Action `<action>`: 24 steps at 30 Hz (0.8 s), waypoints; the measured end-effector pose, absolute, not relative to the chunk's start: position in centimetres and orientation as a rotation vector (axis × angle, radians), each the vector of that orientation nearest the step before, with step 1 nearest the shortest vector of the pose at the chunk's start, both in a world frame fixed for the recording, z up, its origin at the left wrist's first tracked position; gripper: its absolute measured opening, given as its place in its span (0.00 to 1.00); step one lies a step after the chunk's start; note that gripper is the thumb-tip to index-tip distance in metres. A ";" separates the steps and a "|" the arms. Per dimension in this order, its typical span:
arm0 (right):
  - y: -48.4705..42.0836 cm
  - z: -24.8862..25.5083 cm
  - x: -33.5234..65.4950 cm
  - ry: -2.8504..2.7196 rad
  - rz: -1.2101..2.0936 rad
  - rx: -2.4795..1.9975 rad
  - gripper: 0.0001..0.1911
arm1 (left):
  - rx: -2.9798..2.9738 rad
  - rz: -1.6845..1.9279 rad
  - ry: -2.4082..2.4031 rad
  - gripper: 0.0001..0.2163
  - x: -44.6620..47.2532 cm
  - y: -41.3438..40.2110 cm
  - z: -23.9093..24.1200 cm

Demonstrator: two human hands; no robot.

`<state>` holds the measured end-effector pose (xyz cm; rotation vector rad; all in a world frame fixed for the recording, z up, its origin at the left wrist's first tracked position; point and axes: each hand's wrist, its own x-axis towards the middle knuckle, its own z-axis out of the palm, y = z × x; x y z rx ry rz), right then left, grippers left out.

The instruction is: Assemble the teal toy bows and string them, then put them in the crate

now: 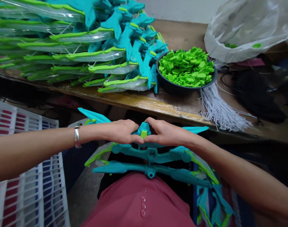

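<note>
Turquoise piece [143, 126] between left hand [123, 131] and right hand [165, 132]; each with a grip on it

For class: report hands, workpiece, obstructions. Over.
Left hand, right hand: both gripping winged teal plastic piece at green trapezoid tab. Hands partly cover piece. Round black bowl beyond, clear of hands.

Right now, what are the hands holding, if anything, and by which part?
The left hand and right hand hold a teal piece at its middle, one from each side of its green insert.
</note>
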<state>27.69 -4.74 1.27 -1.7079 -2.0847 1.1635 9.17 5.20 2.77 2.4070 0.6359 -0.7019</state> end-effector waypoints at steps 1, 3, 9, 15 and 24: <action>-4.8 1.2 27.5 -2.104 1.135 -1.731 0.16 | 2.434 -0.698 0.642 0.25 9.1 5.1 2.5; -5.1 1.1 27.0 -2.162 1.022 -1.786 0.16 | 2.506 -0.691 0.665 0.26 9.0 4.8 2.0; -5.4 1.0 26.5 -2.267 0.893 -1.842 0.15 | 2.596 -0.693 0.738 0.25 9.4 3.8 1.7; -4.6 1.2 27.5 -2.175 1.066 -1.764 0.11 | 2.589 -0.621 0.673 0.22 9.6 4.3 1.0; -6.5 1.6 26.8 -2.238 0.736 -1.877 0.09 | 2.683 -0.460 0.619 0.26 9.3 3.4 0.8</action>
